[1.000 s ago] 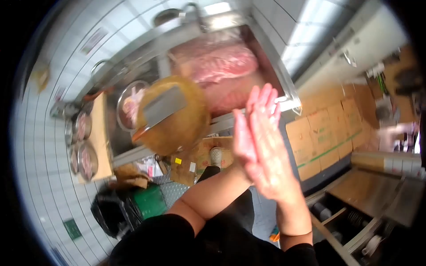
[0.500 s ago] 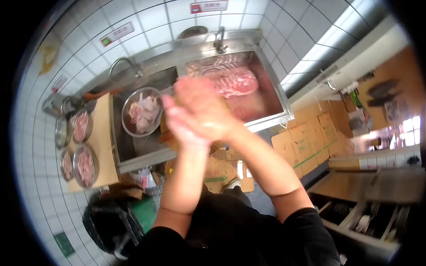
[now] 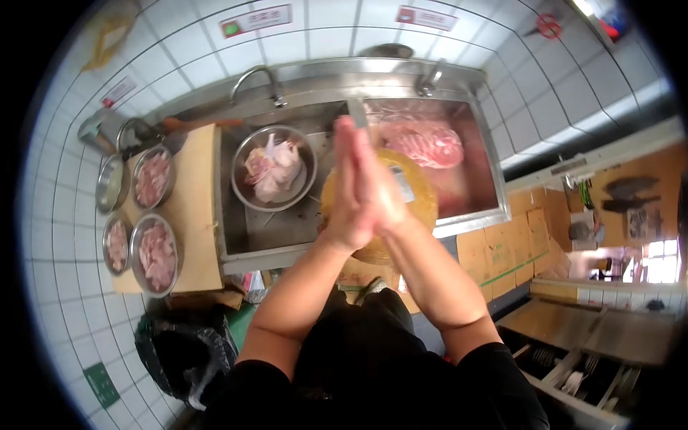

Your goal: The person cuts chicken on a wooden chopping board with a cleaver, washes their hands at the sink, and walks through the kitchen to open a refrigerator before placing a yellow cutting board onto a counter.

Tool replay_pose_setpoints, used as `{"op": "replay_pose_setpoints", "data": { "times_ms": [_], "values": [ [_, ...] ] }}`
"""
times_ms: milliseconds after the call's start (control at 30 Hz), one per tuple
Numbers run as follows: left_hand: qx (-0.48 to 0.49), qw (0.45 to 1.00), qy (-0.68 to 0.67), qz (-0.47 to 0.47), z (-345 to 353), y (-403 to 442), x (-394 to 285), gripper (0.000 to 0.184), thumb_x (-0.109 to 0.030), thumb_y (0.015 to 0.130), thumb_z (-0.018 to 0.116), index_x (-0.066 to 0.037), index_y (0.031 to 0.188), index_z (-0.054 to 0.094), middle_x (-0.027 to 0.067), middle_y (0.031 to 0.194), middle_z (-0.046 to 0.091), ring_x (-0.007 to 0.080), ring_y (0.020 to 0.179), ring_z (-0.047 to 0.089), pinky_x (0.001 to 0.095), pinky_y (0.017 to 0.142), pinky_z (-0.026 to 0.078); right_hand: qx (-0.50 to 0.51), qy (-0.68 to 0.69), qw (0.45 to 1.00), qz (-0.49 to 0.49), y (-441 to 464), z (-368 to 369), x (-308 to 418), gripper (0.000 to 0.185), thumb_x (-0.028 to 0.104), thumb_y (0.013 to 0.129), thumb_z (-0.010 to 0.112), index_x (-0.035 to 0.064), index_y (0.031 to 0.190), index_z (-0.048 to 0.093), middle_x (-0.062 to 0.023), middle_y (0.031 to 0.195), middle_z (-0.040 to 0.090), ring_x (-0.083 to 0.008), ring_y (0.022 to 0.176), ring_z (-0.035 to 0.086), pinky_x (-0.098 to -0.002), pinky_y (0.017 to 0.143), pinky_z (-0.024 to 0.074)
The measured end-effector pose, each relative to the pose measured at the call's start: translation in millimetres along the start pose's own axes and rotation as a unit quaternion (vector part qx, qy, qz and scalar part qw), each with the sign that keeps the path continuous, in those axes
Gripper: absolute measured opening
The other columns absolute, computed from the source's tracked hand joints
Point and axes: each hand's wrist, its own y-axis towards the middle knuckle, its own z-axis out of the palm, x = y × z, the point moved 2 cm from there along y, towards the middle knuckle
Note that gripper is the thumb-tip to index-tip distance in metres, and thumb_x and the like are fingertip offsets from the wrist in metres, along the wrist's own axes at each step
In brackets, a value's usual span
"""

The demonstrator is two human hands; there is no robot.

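Observation:
My left hand [image 3: 348, 197] and my right hand [image 3: 381, 192] are raised in front of me, palm against palm, fingers stretched out and pointing up. No object shows between them. Beneath them is a round yellow-brown block [image 3: 421, 201], partly covered by my hands and bearing a pale label. A metal bowl [image 3: 307, 183] with pale raw poultry [image 3: 274, 170] stands left of my hands in the left sink basin. To the right, a large piece of raw meat [image 3: 430, 145] lies in the reddish right basin [image 3: 469, 190].
Several metal bowls of cut meat, one of them near the front [image 3: 172, 261], stand on or beside a wooden board [image 3: 197, 193] at the left. Two faucets rise behind the basins, including a curved one [image 3: 254, 72]. A black-lined bin [image 3: 161, 358] and flattened cardboard [image 3: 494, 251] are below.
My hands have gone from overlapping and tilted to upright, palm to palm. The view has shifted left, so the sinks appear farther right and more of the round block shows.

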Motion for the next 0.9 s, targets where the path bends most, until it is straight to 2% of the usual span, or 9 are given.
{"op": "replay_pose_setpoints", "data": {
  "times_ms": [100, 367, 500, 600, 633, 733, 767, 833, 900],
  "values": [
    [0.151, 0.983, -0.072, 0.077, -24, 25, 10, 0.068, -0.053, 0.093, 0.050, 0.007, 0.125, 0.050, 0.0251, 0.135, 0.047, 0.0322, 0.128, 0.043, 0.0448, 0.106, 0.033, -0.029, 0.064, 0.997, 0.037, 2, 5, 4, 0.052, 0.046, 0.103, 0.052, 0.0003, 0.128, 0.053, -0.0099, 0.128, 0.051, -0.0207, 0.127, 0.046, -0.0319, 0.112, 0.0312],
    [0.016, 0.912, -0.243, -0.331, -20, 35, -4, 0.025, -0.014, 0.095, 0.054, -0.003, 0.074, 0.062, 0.0061, 0.058, 0.053, 0.0202, 0.052, 0.050, 0.0314, 0.061, 0.045, -0.056, 0.059, 0.992, 0.096, 4, -8, -40, 0.046, 0.036, 0.097, 0.063, 0.0019, 0.126, 0.053, -0.0147, 0.123, 0.057, -0.0255, 0.123, 0.052, -0.0401, 0.110, 0.0394],
    [-0.055, 0.655, -0.675, -0.337, -26, 32, 25, 0.023, -0.018, 0.099, 0.056, -0.007, 0.080, 0.065, 0.0001, 0.058, 0.041, 0.0156, 0.050, 0.038, 0.0346, 0.054, 0.042, 0.135, 0.219, 0.966, -0.029, 26, -30, -71, 0.026, 0.022, 0.092, 0.065, 0.0040, 0.107, 0.054, -0.0124, 0.110, 0.059, -0.0243, 0.110, 0.057, -0.0370, 0.102, 0.0455],
    [-0.109, 0.548, -0.755, -0.344, -35, 20, 33, 0.019, -0.019, 0.101, 0.055, -0.005, 0.096, 0.067, 0.0045, 0.080, 0.059, 0.0215, 0.070, 0.056, 0.0381, 0.068, 0.050, 0.124, 0.279, 0.952, 0.023, 34, 1, -45, 0.010, 0.009, 0.086, 0.064, 0.0050, 0.092, 0.058, -0.0128, 0.098, 0.061, -0.0256, 0.094, 0.062, -0.0381, 0.092, 0.0518],
    [-0.150, 0.629, -0.658, -0.385, -37, 19, 30, 0.024, -0.021, 0.103, 0.054, 0.001, 0.103, 0.064, 0.0127, 0.101, 0.067, 0.0302, 0.104, 0.063, 0.0396, 0.092, 0.050, 0.111, 0.254, 0.959, 0.058, 41, 9, -42, 0.009, 0.010, 0.087, 0.064, 0.0050, 0.091, 0.058, -0.0132, 0.097, 0.062, -0.0257, 0.093, 0.062, -0.0393, 0.092, 0.0523],
    [-0.084, 0.710, -0.604, -0.353, -53, 12, 64, 0.028, -0.018, 0.101, 0.056, 0.002, 0.119, 0.062, 0.0111, 0.122, 0.063, 0.0311, 0.119, 0.057, 0.0395, 0.107, 0.042, -0.017, 0.205, 0.973, 0.101, 68, 15, -66, 0.026, 0.024, 0.095, 0.064, 0.0060, 0.078, 0.054, -0.0119, 0.080, 0.060, -0.0237, 0.079, 0.061, -0.0415, 0.078, 0.0544],
    [-0.110, 0.687, -0.588, -0.413, -63, 7, 71, 0.020, -0.011, 0.101, 0.056, 0.005, 0.108, 0.065, 0.0144, 0.110, 0.069, 0.0271, 0.116, 0.061, 0.0376, 0.106, 0.043, -0.059, 0.201, 0.970, 0.124, 78, 12, -79, 0.032, 0.028, 0.096, 0.063, 0.0066, 0.076, 0.052, -0.0108, 0.075, 0.058, -0.0227, 0.074, 0.060, -0.0407, 0.074, 0.0542],
    [-0.007, 0.919, -0.229, -0.322, -94, 1, 88, 0.023, -0.012, 0.101, 0.056, 0.007, 0.110, 0.066, 0.0150, 0.114, 0.069, 0.0243, 0.114, 0.062, 0.0354, 0.103, 0.046, -0.185, 0.195, 0.947, 0.174, 103, 26, -93, 0.049, 0.041, 0.100, 0.058, 0.0099, 0.066, 0.042, -0.0060, 0.058, 0.046, -0.0189, 0.055, 0.049, -0.0364, 0.057, 0.0501],
    [0.039, 0.975, 0.011, -0.219, -119, -14, 107, 0.024, -0.010, 0.101, 0.056, 0.008, 0.115, 0.065, 0.0154, 0.113, 0.070, 0.0198, 0.104, 0.066, 0.0331, 0.097, 0.050, -0.212, 0.124, 0.952, 0.183, 119, 38, -116, 0.049, 0.043, 0.101, 0.056, 0.0127, 0.067, 0.039, -0.0022, 0.056, 0.039, -0.0176, 0.051, 0.044, -0.0356, 0.055, 0.0478]
  ]
}}
